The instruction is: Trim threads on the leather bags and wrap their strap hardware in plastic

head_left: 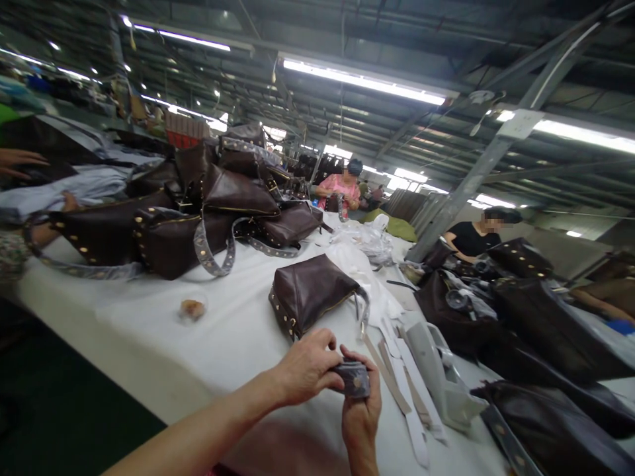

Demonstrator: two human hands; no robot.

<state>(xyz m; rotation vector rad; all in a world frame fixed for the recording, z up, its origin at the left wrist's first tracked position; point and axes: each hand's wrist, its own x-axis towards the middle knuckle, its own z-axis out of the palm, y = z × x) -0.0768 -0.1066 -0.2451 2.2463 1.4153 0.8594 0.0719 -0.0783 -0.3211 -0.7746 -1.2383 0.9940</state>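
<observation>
Close to the table's near edge, my left hand (308, 365) and my right hand (363, 413) are both closed on a folded bag strap (353, 379). It is dark, covered in clear plastic, and shows a gold stud. My left thumb and fingers pinch one end, while my right hand wraps round the other. Just beyond them a dark brown leather handbag (317, 287) lies on its side, with gold studs and a zip. A plastic-covered strap end (366, 311) hangs from its right side. My left fingertips overlap the bag's lower edge in view; whether they touch it, I cannot tell.
Brown studded handbags (238, 192) are piled at the left back. A small plastic-wrapped item (192, 309) lies on the white tabletop (233, 344). Pale strips (409, 396), a tape dispenser (441, 377) and more bags (560, 330) are at right. Co-workers stand beyond.
</observation>
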